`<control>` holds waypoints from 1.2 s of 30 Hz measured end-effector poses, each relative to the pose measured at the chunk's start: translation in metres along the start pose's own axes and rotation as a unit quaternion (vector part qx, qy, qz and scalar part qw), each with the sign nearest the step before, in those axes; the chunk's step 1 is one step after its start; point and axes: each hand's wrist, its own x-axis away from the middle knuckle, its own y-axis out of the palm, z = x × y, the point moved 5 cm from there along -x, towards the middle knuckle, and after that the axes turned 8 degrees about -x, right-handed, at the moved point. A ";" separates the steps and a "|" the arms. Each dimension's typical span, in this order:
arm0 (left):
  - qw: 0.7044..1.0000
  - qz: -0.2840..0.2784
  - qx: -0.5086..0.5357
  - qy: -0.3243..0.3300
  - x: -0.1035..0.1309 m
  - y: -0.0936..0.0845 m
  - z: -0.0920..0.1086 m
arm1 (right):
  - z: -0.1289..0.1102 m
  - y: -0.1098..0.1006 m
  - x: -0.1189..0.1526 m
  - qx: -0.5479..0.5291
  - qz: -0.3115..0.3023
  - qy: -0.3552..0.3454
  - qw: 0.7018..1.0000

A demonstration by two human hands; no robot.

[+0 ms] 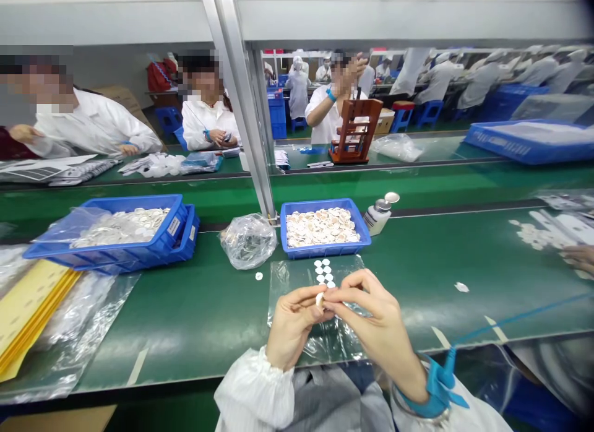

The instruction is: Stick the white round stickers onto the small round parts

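My left hand (296, 317) pinches a small white disc (320, 299) between thumb and fingers, above a clear plastic sheet (288, 277). From the right, my right hand (371, 308) meets it, its thumb and index fingertips closed at the disc's edge. Just beyond my fingertips, several round white pieces (323, 270) lie in two columns on the sheet. Behind them stands a blue tray (327, 253) filled with similar pale discs (322, 226). A blue band circles my right wrist.
A white bottle (377, 215) stands right of the tray, a crumpled clear bag (248, 241) left. Stacked blue bins (116, 259) and yellow sheets (34, 311) lie left. One loose piece (461, 287) rests right. Another person's hand (580, 257) shows at the right edge.
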 end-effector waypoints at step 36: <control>0.999 -0.029 0.036 0.011 0.010 0.022 0.003 | -0.010 -0.006 -0.005 0.103 -0.023 -0.105 0.989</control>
